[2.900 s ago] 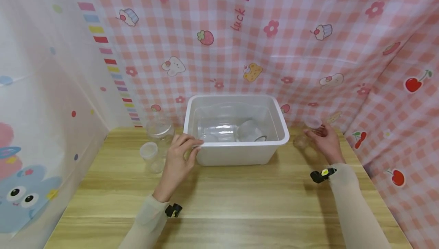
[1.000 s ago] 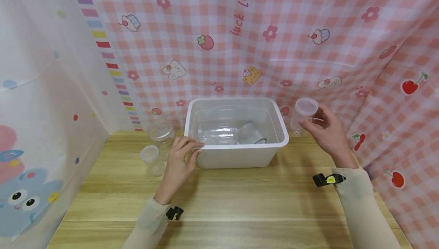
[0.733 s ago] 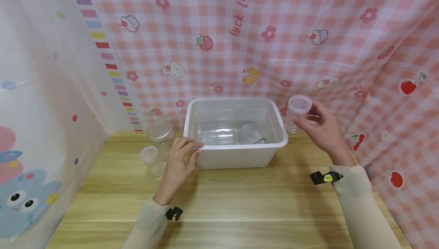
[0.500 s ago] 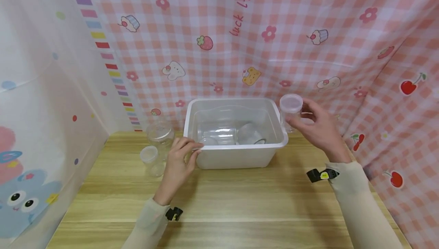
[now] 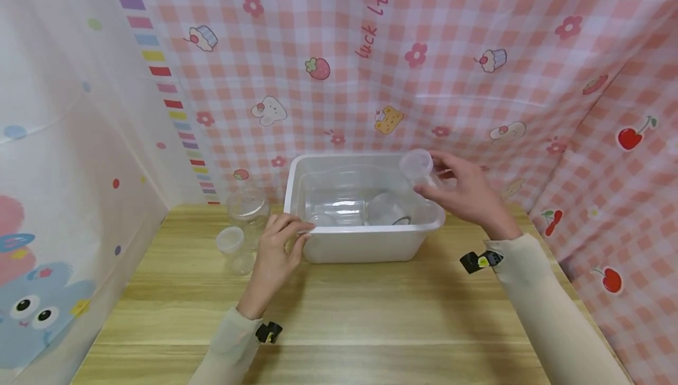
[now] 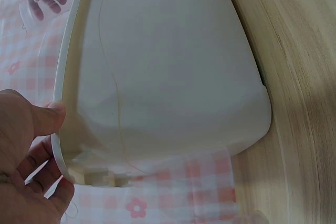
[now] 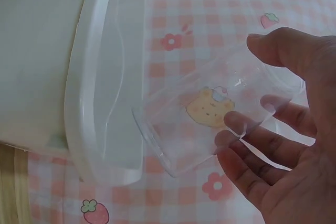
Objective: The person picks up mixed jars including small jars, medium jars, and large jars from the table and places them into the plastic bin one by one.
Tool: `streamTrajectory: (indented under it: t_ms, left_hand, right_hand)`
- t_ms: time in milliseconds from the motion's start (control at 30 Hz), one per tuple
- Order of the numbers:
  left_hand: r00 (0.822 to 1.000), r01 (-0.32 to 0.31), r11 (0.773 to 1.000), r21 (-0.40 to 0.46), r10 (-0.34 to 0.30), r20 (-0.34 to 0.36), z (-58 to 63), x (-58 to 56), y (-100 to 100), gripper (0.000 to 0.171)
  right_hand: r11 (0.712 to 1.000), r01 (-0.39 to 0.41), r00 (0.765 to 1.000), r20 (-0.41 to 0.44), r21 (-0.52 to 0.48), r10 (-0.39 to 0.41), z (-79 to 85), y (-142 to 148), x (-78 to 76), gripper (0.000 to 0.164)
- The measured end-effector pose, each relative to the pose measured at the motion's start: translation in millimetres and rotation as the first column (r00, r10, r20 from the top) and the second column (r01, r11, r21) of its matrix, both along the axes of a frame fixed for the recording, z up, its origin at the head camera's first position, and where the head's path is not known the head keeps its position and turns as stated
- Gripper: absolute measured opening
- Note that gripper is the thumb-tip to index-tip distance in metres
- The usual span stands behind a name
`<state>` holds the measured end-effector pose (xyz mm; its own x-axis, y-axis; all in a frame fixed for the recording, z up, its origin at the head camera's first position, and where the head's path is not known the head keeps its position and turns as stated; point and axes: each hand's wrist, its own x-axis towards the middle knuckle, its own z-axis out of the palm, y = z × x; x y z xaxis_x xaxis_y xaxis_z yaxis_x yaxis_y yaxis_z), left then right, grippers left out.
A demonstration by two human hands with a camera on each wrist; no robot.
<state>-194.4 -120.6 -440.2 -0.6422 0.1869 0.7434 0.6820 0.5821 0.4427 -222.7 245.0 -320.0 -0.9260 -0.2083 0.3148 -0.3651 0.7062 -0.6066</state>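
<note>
In head view, has just brought the lidded jar (image 5: 417, 165) leftward, now over the right end of the white bin (image 5: 360, 246), right of the frame's centre. Seems well along in carrying, not yet releasing. With right hand (image 5: 465, 192), pinches the jar between thumb and curved fingers; with left hand (image 5: 275, 248), pinches the bin's near rim, lower left of centre.

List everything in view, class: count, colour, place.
Bin: 1, white, back centre
Held jar: 1, clear, bin's right end
Bin jars: at least 2, clear, inside
Large jar: 1, clear, left of bin
Small jar: 1, clear, whitish lid, left of bin
Table: 1, tan, beneath
Checked cloth: count unclear, pink, back and right
Dotted cloth: 1, white, left
Cameras: 2, black, wrists
Sleeves: 2, cream, arms
Left hand: 1, gripping bin
Right hand: 1, round held jar
</note>
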Motion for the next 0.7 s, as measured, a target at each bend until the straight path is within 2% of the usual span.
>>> streamTrajectory:
  t_ms: [200, 367, 600, 700]
  left_hand:
    - [1.000, 0.003, 1.000, 0.007, -0.003, 0.019, -0.9, 0.2, 1, 0.018]
    - [1.000, 0.008, 1.000, 0.003, -0.008, 0.015, -1.3, -0.3, 2, 0.018]
    - [1.000, 0.001, 1.000, 0.018, -0.001, 0.014, -0.9, -0.1, 0, 0.020]
    - [1.000, 0.004, 1.000, 0.010, -0.004, 0.001, -1.0, -0.7, 0, 0.020]
  right_hand:
    - [0.995, -0.068, 0.996, -0.049, 0.069, 0.071, -2.4, -8, -9.4, 0.063]
    - [0.990, -0.117, 0.990, -0.065, 0.077, 0.122, -4.3, -14, -12.1, 0.060]
    - [0.984, -0.149, 0.989, 0.006, 0.097, 0.150, -10.1, -23, -14.7, 0.067]
    - [0.985, -0.152, 0.988, 0.009, 0.088, 0.151, -10.2, -22, -13.3, 0.069]
